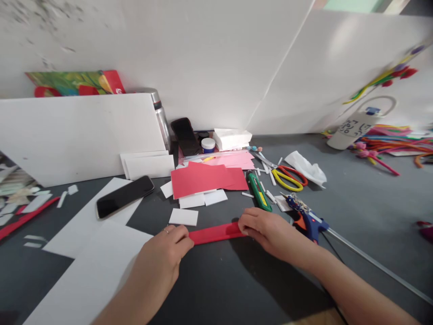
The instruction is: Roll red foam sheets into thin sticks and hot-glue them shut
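A narrow red paper strip (216,233) lies on the dark grey table (365,203) in front of me. My left hand (164,253) pinches its left end with closed fingers. My right hand (265,229) presses down on its right end. Just beyond the strip lie a small white card (183,217) and a stack of red paper sheets (206,179) over white pieces.
A black phone (125,196) rests on white sheets at the left. A green utility knife (259,191), yellow-and-red scissors (289,177) and a blue glue gun (309,219) lie to the right. A white board (74,135) leans at the back left; colourful pipe cleaners (395,142) lie far right.
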`<control>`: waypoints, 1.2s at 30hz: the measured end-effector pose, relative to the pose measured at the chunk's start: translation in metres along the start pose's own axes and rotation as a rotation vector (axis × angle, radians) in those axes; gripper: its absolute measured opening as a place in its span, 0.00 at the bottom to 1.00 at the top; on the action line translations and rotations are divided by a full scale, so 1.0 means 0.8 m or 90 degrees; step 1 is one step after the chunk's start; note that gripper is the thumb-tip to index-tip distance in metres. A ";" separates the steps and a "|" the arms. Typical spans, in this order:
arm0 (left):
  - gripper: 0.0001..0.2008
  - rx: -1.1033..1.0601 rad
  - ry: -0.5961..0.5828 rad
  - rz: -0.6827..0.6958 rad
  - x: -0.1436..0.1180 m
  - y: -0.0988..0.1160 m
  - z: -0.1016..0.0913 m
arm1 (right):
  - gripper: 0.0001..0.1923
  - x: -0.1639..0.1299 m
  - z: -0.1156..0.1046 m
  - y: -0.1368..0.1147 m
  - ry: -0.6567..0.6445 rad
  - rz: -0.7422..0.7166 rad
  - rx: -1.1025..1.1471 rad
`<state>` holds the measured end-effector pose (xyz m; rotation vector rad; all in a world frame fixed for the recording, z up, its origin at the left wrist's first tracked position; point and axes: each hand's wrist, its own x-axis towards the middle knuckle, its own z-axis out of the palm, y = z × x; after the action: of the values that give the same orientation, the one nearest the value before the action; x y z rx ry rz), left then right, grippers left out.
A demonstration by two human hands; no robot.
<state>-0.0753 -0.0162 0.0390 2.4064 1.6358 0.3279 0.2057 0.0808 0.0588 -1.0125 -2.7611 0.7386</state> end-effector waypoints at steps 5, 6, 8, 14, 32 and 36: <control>0.22 0.001 -0.004 -0.009 -0.005 -0.001 0.007 | 0.10 0.001 0.004 -0.003 -0.023 0.015 -0.040; 0.21 0.005 -0.010 -0.010 -0.005 -0.001 0.007 | 0.10 -0.002 0.007 -0.004 -0.023 0.014 -0.054; 0.21 0.015 -0.017 -0.018 -0.006 0.000 0.008 | 0.10 -0.010 0.013 -0.007 -0.019 0.004 -0.074; 0.18 0.039 -0.055 -0.045 -0.002 0.005 0.003 | 0.11 -0.022 0.016 -0.015 0.000 0.028 -0.039; 0.14 -0.089 0.021 -0.071 0.003 -0.007 -0.002 | 0.10 -0.017 0.025 -0.008 0.056 0.053 -0.055; 0.17 0.039 0.031 -0.030 0.000 0.005 -0.001 | 0.10 -0.020 0.030 -0.009 0.055 0.036 -0.144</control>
<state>-0.0719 -0.0179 0.0410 2.4166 1.7454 0.3357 0.2075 0.0561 0.0423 -1.1360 -2.7967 0.3833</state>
